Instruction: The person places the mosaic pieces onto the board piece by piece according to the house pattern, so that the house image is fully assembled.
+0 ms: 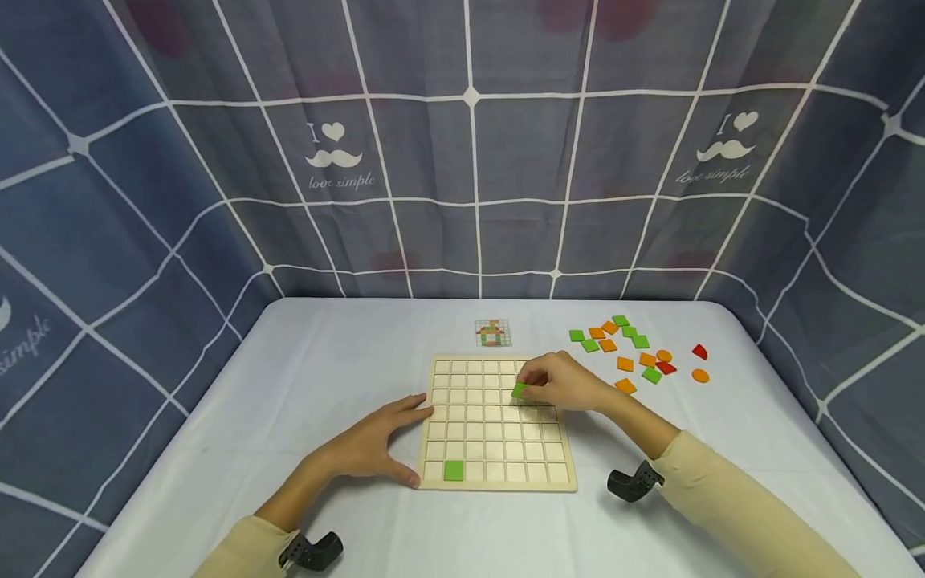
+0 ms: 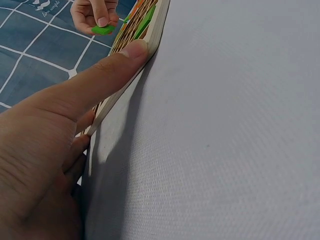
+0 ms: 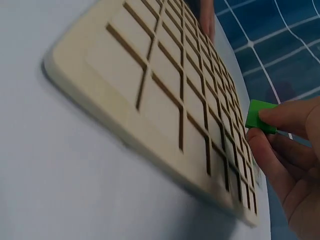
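Note:
A wooden grid board point(image 1: 506, 486) lies on the table, with one green square tile point(image 1: 453, 470) in its nearest row, second cell from the left. My left hand point(image 1: 372, 441) rests at the board's left side, its thumb on the near corner and its outstretched fingers touching the edge farther up. In the left wrist view the thumb point(image 2: 112, 67) lies against the wooden rim. Over the right part of the board, my right hand point(image 1: 560, 381) pinches another green square tile point(image 1: 518, 390). The right wrist view shows this tile point(image 3: 257, 114) between thumb and fingers, raised above the cells.
Loose green squares point(image 1: 640, 341), orange squares point(image 1: 625, 364), orange circles point(image 1: 700, 376) and red quarter-round pieces point(image 1: 699, 352) lie scattered at the right. A small gridded pattern card point(image 1: 493, 333) sits behind the board. Dark checked curtains point(image 1: 426, 160) surround the white table point(image 1: 347, 345).

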Motion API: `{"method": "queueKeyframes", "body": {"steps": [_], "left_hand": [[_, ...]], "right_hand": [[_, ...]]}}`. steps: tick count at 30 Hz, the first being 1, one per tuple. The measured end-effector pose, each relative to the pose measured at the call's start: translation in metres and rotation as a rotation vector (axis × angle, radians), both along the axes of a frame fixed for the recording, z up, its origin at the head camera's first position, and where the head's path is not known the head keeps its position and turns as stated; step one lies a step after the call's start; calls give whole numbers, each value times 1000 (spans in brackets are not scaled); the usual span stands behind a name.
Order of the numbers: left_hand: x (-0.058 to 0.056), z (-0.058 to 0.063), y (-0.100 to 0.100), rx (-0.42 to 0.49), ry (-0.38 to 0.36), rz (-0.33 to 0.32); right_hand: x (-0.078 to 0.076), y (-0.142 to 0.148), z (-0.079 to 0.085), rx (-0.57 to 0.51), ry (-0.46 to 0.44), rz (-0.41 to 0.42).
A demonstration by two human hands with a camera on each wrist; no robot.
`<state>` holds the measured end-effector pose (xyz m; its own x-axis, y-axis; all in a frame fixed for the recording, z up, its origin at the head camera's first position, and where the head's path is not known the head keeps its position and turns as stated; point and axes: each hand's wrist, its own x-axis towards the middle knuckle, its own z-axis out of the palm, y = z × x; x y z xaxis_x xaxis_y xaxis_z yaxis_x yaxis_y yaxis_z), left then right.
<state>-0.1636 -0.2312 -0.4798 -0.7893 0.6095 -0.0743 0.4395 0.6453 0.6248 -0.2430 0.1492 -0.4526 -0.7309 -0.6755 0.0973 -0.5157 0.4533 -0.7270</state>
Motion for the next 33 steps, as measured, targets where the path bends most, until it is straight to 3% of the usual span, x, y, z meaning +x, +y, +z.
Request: {"method": "queueKeyframes", "body": {"steps": [5, 24, 33], "left_hand": [[1, 1, 1, 4, 0, 1], [1, -1, 0, 5, 13, 4], [1, -3, -1, 15, 12, -1]], "right_hand": [[9, -22, -2, -43, 20, 89], [40, -94, -11, 31, -46, 214], [49, -107, -10, 36, -11, 192]]}}
